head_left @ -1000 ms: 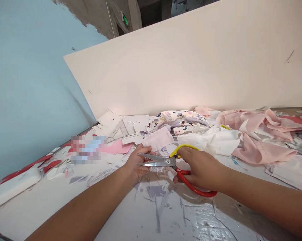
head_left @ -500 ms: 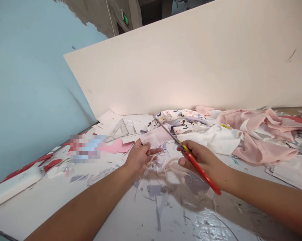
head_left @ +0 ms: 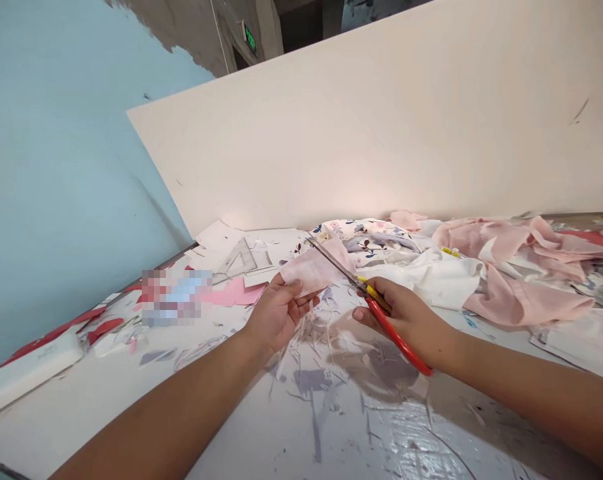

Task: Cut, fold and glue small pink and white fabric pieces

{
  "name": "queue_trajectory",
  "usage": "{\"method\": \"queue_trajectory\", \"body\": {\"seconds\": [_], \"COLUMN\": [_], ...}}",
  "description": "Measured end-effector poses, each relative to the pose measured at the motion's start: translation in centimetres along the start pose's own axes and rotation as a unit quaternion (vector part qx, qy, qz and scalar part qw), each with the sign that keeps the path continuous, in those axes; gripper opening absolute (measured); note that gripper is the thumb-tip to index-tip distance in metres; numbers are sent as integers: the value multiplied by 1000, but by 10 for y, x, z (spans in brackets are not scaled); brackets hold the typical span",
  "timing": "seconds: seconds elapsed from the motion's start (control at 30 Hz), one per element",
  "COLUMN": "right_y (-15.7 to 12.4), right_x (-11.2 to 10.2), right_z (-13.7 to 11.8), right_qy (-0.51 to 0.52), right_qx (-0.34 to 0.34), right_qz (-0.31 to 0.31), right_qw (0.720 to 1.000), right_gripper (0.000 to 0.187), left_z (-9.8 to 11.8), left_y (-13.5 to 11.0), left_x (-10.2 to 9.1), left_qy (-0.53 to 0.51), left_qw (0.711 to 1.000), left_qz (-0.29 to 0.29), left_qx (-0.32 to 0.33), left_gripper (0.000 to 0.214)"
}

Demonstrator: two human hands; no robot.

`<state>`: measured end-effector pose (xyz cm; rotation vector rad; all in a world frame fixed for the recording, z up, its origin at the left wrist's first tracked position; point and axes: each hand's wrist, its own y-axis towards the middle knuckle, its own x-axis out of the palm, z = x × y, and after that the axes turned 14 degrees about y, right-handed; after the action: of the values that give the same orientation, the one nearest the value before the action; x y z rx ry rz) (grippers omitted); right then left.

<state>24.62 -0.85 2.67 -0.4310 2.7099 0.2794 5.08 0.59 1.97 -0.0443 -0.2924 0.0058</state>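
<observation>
A small piece of pale pink fabric (head_left: 314,268) is pinched at its lower left edge by my left hand (head_left: 280,310), thumb on top and fingers underneath. My right hand (head_left: 399,310) grips scissors (head_left: 389,325) with one red and one yellow handle. Their metal blades point up and left, slightly parted, lying across the upper right part of the fabric. Whether the cloth sits between the blades or behind them I cannot tell. Under both hands, thin fabric scraps (head_left: 314,380) litter the white tabletop (head_left: 251,427).
Floral cloth (head_left: 366,230), white cloth (head_left: 431,273) and pink fabric (head_left: 526,293) lie heaped behind and to the right. A clear set square (head_left: 239,257) and pink paper-like pieces (head_left: 236,291) are at left. A white box-like object (head_left: 31,370) sits at the left edge; a pale board (head_left: 356,133) stands behind.
The scissors' handles have spread apart and the blades have parted. More of the pink fabric faces me now, and my left fingers have curled in under it.
</observation>
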Motion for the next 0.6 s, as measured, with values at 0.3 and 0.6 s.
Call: {"method": "queue_trajectory", "body": {"seconds": [0.3,0.6], "right_y": [0,2], "right_x": [1,3], "right_z": [1,4], "right_qy": [-127,-238], "right_qx": [-3,-7], "right_qz": [38,86], "right_qw": [991,968], "right_gripper": [31,28], "left_z": [4,6], "left_y": [-9,-9], "left_x": [4,5], "left_qy": [-15,-16], "left_qw": [1000,999], "left_qz": [-12,15], "left_qx": [13,49], "left_gripper": [29,25]}}
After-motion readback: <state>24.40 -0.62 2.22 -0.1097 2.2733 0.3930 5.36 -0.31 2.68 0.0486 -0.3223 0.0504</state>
